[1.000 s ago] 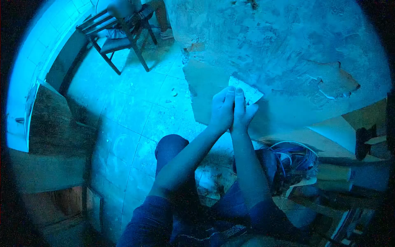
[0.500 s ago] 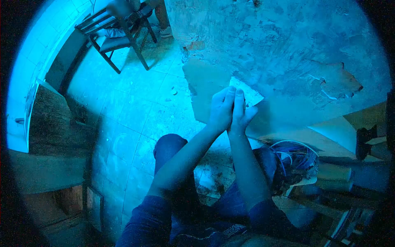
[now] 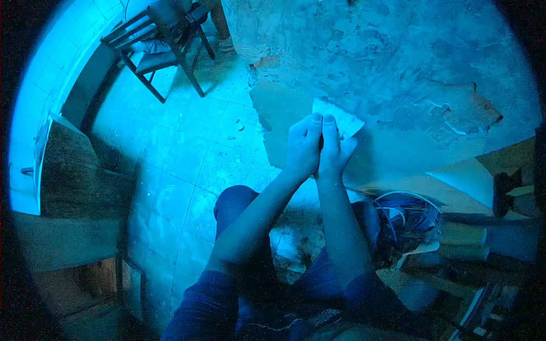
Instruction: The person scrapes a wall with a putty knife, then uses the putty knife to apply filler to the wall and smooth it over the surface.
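My left hand [image 3: 302, 146] and my right hand [image 3: 335, 149] are pressed side by side, thumbs parallel and pointing away from me. Both are closed on a pale flat piece with a ragged edge [image 3: 346, 121], which sticks out beyond the thumbs and to the right. Its near part is hidden by my fingers, and I cannot tell what it is made of. Under the hands lies a smooth flat sheet [image 3: 276, 125] at the left side of a stained, blotched work surface [image 3: 392, 51].
A wooden chair [image 3: 151, 59] stands at the upper left, with a person's leg [image 3: 220, 23] behind it. A torn flat scrap [image 3: 475, 111] lies on the work surface at right. Tangled cords [image 3: 406, 216] sit beside my right knee. Tiled floor [image 3: 176, 142] spreads at left.
Both hands have shifted slightly up and left, still together. More of the pale piece now shows beyond the thumbs, and it has tilted a little.
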The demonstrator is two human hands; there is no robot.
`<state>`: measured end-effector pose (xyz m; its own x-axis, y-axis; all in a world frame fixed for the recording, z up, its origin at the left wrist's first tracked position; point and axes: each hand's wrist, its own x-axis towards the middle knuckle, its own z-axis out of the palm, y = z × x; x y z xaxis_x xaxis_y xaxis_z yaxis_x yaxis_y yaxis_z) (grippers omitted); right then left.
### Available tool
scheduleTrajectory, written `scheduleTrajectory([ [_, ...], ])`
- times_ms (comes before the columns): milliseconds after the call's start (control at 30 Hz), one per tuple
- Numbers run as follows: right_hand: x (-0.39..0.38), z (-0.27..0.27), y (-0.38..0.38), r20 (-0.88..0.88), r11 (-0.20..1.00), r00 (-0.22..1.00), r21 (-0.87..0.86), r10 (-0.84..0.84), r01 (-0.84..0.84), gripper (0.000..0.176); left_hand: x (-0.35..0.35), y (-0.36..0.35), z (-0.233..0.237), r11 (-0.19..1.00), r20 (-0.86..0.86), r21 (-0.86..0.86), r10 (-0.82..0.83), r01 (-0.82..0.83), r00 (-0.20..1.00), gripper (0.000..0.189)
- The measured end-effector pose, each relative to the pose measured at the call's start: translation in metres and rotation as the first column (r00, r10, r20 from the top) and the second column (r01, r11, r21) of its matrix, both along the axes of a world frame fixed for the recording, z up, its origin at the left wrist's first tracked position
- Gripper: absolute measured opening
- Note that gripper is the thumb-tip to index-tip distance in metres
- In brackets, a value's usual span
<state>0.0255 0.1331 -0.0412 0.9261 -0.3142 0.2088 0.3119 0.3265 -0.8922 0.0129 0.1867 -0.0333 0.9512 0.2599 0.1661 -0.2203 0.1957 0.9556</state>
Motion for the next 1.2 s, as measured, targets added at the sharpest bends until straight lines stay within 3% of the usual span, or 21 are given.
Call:
scheduleTrajectory([
  [100, 0.001, 0.014, 0.003, 0.006, 0.995, 0.996, -0.030, 0.092, -0.091, 0.020, -0.001, 0.006, 0.015, 0.998, 0.057, 0.037, 0.043, -0.046, 0.997, 0.037],
  [233, 0.001, 0.000, 0.015, -0.018, 0.999, 0.999, 0.017, 0.041, -0.041, 0.020, -0.001, 0.010, -0.003, 0.998, 0.036, -0.018, 0.054, -0.053, 0.998, 0.037],
  [400, -0.002, -0.018, 0.009, 0.022, 1.000, 1.000, 0.004, 0.017, -0.017, 0.022, -0.005, 0.012, -0.010, 0.997, 0.003, -0.021, -0.075, 0.075, 0.997, 0.038],
  [433, -0.004, -0.022, 0.005, -0.034, 0.999, 0.999, -0.035, 0.035, -0.036, 0.023, -0.004, 0.010, -0.010, 0.997, 0.007, -0.025, -0.074, 0.074, 0.997, 0.038],
  [467, -0.004, -0.022, 0.002, -0.091, 0.996, 0.995, -0.072, 0.051, -0.057, 0.025, -0.005, 0.007, -0.007, 0.997, 0.006, -0.030, -0.068, 0.069, 0.998, 0.037],
  [800, 0.001, -0.003, -0.007, -0.023, 0.984, 0.997, -0.158, 0.079, -0.082, 0.020, -0.003, -0.004, -0.008, 1.000, -0.017, 0.003, 0.018, -0.018, 1.000, 0.037],
  [967, -0.001, 0.006, 0.005, -0.081, 0.985, 0.994, -0.156, 0.068, -0.080, 0.019, -0.002, 0.006, -0.008, 0.999, -0.042, -0.039, 0.001, -0.002, 0.999, 0.038],
  [1033, 0.002, 0.012, 0.013, -0.030, 0.984, 0.993, -0.136, 0.114, -0.117, 0.020, -0.005, 0.012, 0.009, 0.994, 0.022, 0.050, 0.094, -0.095, 0.995, 0.039],
  [1067, 0.000, 0.015, 0.017, -0.054, 0.983, 0.988, -0.112, 0.142, -0.147, 0.020, -0.001, 0.018, 0.006, 0.998, 0.003, -0.054, 0.038, -0.038, 0.999, 0.039],
  [1100, 0.000, 0.014, 0.020, -0.057, 0.984, 0.989, -0.104, 0.139, -0.145, 0.020, -0.001, 0.020, 0.003, 0.998, 0.000, -0.047, 0.035, -0.035, 0.999, 0.039],
  [1167, 0.001, 0.010, 0.024, -0.068, 0.984, 0.982, -0.022, 0.176, -0.178, 0.019, -0.004, 0.024, 0.004, 0.972, 0.059, 0.183, 0.138, -0.147, 0.989, 0.038],
  [1200, 0.002, 0.004, 0.024, -0.047, 0.986, 0.985, -0.004, 0.169, -0.169, 0.018, -0.005, 0.023, 0.003, 0.972, 0.061, 0.184, 0.136, -0.145, 0.989, 0.038],
])
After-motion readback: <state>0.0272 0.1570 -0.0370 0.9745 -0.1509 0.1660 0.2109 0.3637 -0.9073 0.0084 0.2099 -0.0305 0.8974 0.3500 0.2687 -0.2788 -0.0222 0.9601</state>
